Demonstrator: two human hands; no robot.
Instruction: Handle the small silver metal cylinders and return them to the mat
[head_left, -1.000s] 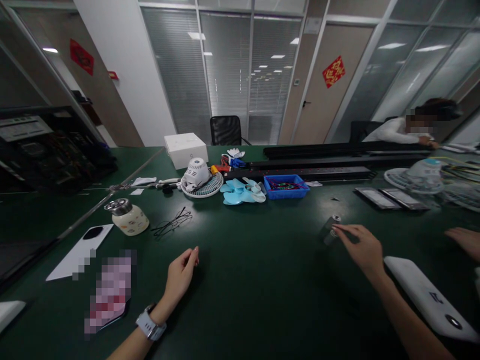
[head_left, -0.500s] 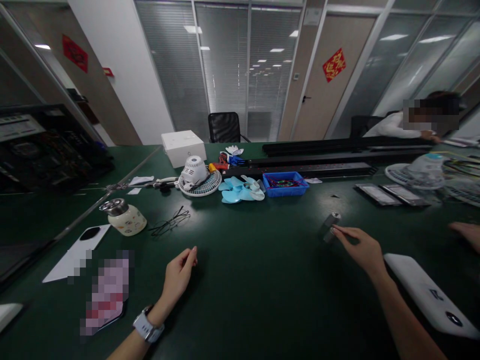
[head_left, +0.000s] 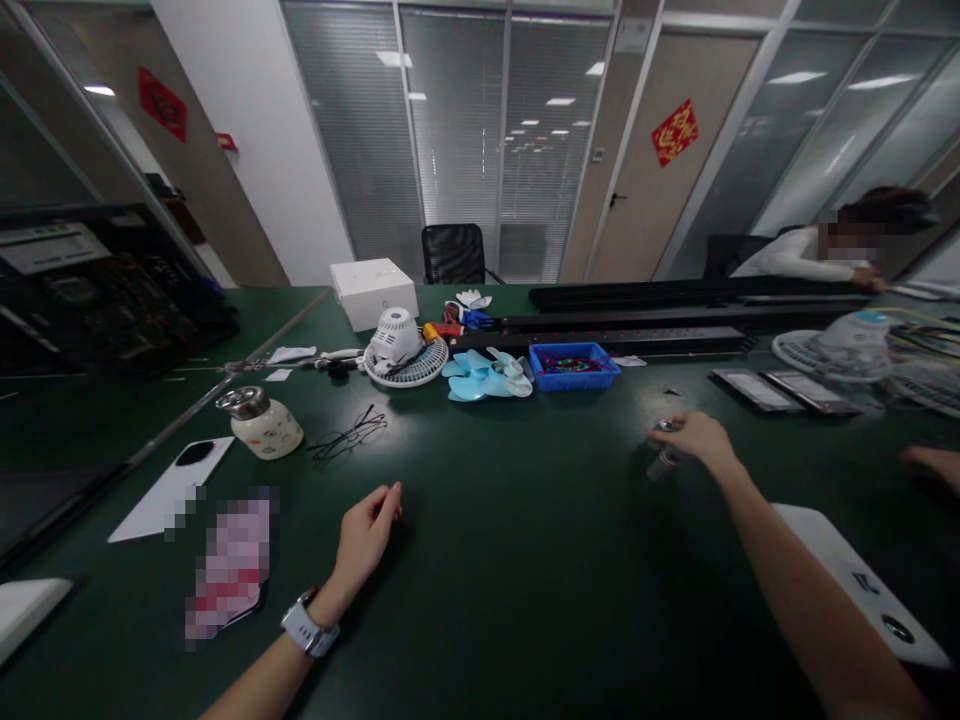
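Green table (head_left: 525, 580), open stretch mid; right hand (head_left: 697, 438) pinches cylinder (head_left: 663, 466); left hand (head_left: 365, 535) slack, empty.

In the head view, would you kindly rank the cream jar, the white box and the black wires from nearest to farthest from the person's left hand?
1. Black wires: just beyond the left hand, slightly to its left.
2. Cream jar: farther off to the left, metal lid on top.
3. White box: far back, roughly straight ahead.
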